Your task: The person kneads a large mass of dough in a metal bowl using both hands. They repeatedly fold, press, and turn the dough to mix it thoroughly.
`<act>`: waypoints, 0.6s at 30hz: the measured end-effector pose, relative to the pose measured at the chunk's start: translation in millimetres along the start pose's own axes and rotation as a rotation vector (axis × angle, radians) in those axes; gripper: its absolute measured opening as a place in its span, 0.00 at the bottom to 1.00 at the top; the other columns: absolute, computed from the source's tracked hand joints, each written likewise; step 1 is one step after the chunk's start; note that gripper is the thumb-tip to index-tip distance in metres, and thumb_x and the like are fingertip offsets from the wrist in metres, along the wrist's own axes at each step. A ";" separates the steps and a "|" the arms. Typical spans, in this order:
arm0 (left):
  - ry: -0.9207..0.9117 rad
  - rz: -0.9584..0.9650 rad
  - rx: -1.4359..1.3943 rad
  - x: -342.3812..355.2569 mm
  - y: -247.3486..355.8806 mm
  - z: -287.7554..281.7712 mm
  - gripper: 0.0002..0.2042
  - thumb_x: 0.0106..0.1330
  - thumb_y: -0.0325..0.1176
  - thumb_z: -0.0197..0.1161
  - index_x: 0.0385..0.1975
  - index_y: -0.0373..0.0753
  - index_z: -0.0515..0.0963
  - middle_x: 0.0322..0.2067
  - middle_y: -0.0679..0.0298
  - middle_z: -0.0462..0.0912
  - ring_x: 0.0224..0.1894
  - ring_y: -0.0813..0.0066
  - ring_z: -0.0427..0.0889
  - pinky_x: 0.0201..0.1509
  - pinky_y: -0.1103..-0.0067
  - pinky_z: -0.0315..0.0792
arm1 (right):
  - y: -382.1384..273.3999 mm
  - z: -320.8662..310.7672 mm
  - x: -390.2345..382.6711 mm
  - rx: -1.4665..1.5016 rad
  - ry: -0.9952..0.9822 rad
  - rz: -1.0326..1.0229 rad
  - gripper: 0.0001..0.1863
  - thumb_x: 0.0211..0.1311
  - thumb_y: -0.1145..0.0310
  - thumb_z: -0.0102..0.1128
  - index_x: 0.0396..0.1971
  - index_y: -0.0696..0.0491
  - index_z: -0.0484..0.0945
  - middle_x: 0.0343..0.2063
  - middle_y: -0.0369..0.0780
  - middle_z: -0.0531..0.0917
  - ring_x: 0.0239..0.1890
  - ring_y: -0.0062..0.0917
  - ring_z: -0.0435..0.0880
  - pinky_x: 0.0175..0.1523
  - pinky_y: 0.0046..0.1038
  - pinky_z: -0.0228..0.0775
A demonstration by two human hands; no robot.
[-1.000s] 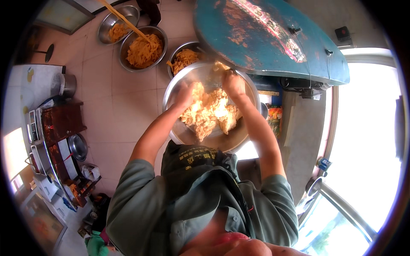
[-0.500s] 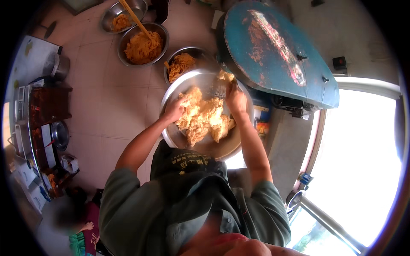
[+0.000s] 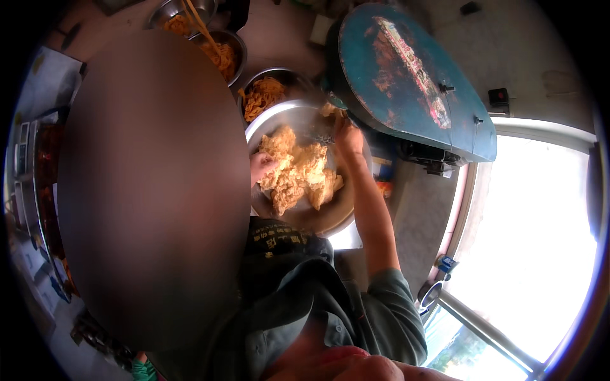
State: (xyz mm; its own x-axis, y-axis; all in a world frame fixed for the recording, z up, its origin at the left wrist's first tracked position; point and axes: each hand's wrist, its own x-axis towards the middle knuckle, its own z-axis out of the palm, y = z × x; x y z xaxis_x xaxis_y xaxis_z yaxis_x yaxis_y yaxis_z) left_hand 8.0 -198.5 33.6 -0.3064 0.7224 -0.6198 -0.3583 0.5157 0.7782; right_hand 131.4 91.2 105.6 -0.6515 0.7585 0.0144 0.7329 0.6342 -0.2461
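Note:
A wide metal basin [image 3: 283, 108] in front of me holds clumps of crumbly, pale yellow dough [image 3: 312, 166]. My left hand [image 3: 262, 166] presses its closed fingers into the left side of the dough; a large blurred patch hides its arm. At the basin's upper right, beside the blue machine, my right hand [image 3: 349, 138] is closed. Past its fingertips a small piece of dough [image 3: 329, 109] sticks out. Something dark and partly smeared shows beside that hand, too unclear to name.
A large blurred oval [image 3: 155, 190] covers the left side. Metal bowls [image 3: 274, 71] of orange-brown strips stand beyond the basin, with sticks [image 3: 198, 24] in another bowl. A blue rounded machine cover [image 3: 406, 82] juts in close on the right. A bright window [image 3: 534, 241] lies further right.
The blurred oval has come over the left side, hiding my left arm, the floor and part of a bowl. The whole view has shifted slightly. Both hands stay at the basin.

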 end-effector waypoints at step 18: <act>-0.354 -0.208 -0.694 -37.7 10.8 -24.4 0.23 0.64 0.24 0.66 0.57 0.36 0.66 0.47 0.58 0.73 0.51 0.64 0.79 0.54 0.61 0.81 | -51.2 -32.8 -24.8 0.140 0.055 -0.196 0.21 0.71 0.56 0.49 0.49 0.56 0.81 0.36 0.60 0.84 0.38 0.56 0.84 0.46 0.51 0.78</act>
State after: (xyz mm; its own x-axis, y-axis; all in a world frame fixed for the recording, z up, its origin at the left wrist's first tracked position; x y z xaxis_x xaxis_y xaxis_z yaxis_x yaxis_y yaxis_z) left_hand -5.8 -231.4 63.0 0.0831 0.8064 -0.5855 -0.8792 0.3359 0.3378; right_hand 116.5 44.8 149.7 -0.7644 0.6321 0.1267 0.5566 0.7463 -0.3651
